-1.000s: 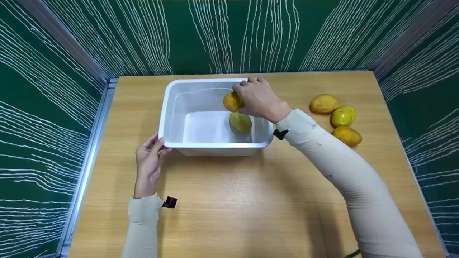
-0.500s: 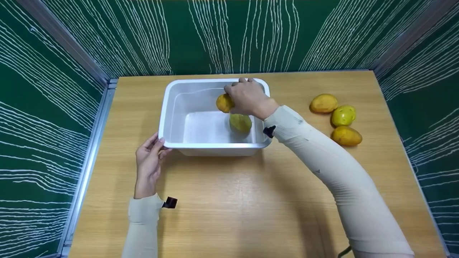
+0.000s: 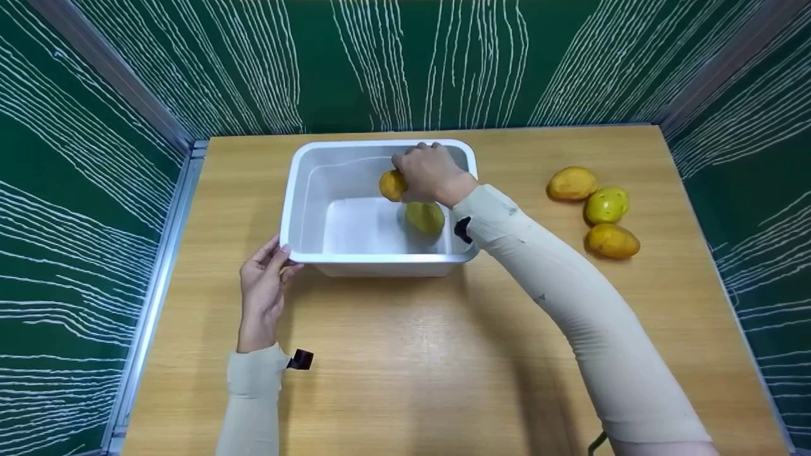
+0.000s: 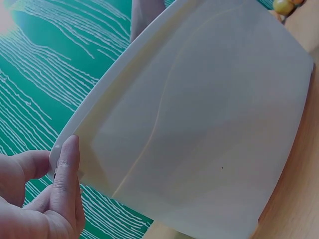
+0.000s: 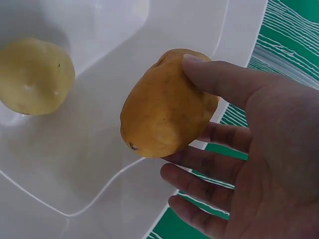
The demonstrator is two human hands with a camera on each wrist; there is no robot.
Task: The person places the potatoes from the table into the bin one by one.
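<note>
A white plastic tub [image 3: 380,258] stands on the wooden table toward the back. My left hand [image 3: 263,278] pinches its front left corner, thumb on one side of the rim and fingers on the other, as the left wrist view [image 4: 55,194] also shows. Over the tub's inside, my right hand [image 3: 427,170] grips an orange-yellow mango [image 5: 167,107] between thumb and fingertips. Below it, on the tub's floor at the right, lies a greenish-yellow mango [image 3: 424,218], apart from the held one.
To the right of the tub, a yellow mango [image 3: 572,183], a yellow-green fruit [image 3: 607,204] and another yellow mango [image 3: 613,240] lie close together on the table [image 3: 380,354]. Green panels [image 3: 405,63] with white lines rise along the back and sides.
My right hand has moved left over the tub with the mango in it, and slightly down in the last half second. The left hand has stayed at the rim.
</note>
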